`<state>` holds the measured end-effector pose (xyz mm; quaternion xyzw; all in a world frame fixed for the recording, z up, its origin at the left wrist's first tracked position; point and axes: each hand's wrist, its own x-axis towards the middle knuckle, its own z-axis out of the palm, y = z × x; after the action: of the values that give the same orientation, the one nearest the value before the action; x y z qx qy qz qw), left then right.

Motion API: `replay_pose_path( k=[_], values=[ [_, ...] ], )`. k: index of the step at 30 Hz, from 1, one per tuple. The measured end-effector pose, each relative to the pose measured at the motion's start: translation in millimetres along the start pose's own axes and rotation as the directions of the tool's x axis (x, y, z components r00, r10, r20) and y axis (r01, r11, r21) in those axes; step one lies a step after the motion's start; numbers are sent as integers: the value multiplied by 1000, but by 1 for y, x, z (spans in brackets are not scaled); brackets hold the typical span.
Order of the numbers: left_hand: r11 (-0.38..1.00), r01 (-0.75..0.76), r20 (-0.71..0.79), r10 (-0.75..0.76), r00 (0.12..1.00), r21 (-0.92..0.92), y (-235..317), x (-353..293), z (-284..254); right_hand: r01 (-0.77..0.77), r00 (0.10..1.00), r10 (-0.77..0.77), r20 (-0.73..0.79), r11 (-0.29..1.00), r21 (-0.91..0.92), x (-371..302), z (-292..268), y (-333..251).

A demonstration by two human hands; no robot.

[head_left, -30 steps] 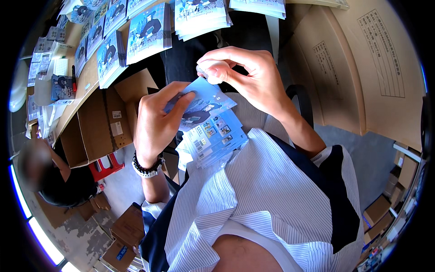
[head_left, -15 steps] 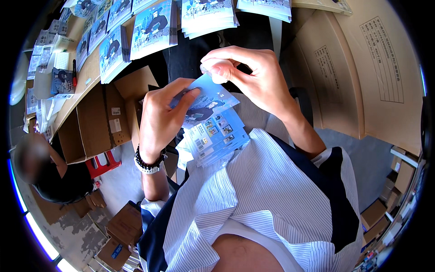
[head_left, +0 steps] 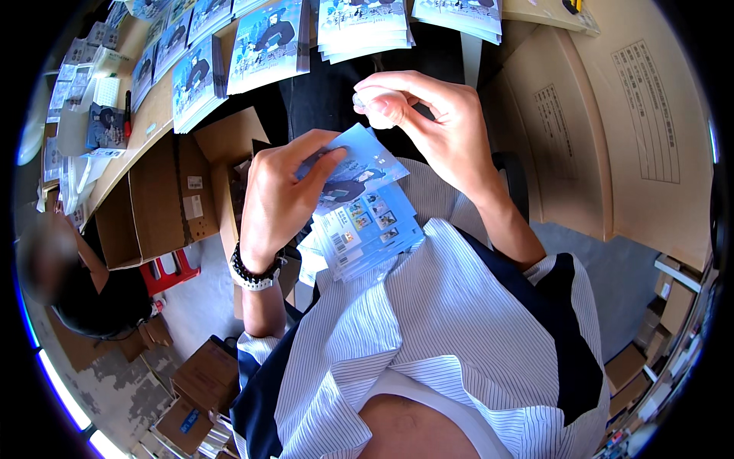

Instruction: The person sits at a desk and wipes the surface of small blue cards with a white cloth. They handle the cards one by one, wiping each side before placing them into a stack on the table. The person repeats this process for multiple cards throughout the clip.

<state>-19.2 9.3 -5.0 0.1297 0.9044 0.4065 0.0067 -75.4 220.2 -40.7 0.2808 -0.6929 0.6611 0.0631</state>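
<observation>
My left hand is closed on a blue illustrated card, thumb on its face, holding it tilted above my lap. Just above the card's upper corner is my right hand, apart from it. Its thumb and forefinger pinch a small whitish, partly clear piece, whose kind I cannot make out. Below the held card, several blue printed packets with small pictures and a barcode lie fanned on my lap, against my striped shirt.
Stacks of blue illustrated booklets line the table edge ahead. An open cardboard box stands at left, with a red stool and a seated person beyond. Large cartons stand close on the right.
My right hand has drawn slightly up and right, away from the card's corner. My left hand still holds the card. The whole view has shifted a little.
</observation>
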Motion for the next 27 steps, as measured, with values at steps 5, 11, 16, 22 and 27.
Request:
replay_pose_path(
  k=[5,11,16,22,27],
  values=[
    [1000,18,12,-18,1000,2,0,-1,-1,26,992,-17,123,997,-68,1,-4,-2],
    [999,25,-1,-25,1000,28,-5,-3,1,51,992,-34,123,990,-134,0,-1,-3],
    [997,10,27,-12,1000,78,-4,-4,2,24,989,-8,147,994,-104,1,0,-2],
    [998,65,4,-65,998,-7,-4,-4,2,-90,963,117,244,989,-120,7,-10,-5],
    [995,92,45,-89,995,-47,-5,-3,2,-194,971,175,162,974,117,2,-4,7]
  ],
)
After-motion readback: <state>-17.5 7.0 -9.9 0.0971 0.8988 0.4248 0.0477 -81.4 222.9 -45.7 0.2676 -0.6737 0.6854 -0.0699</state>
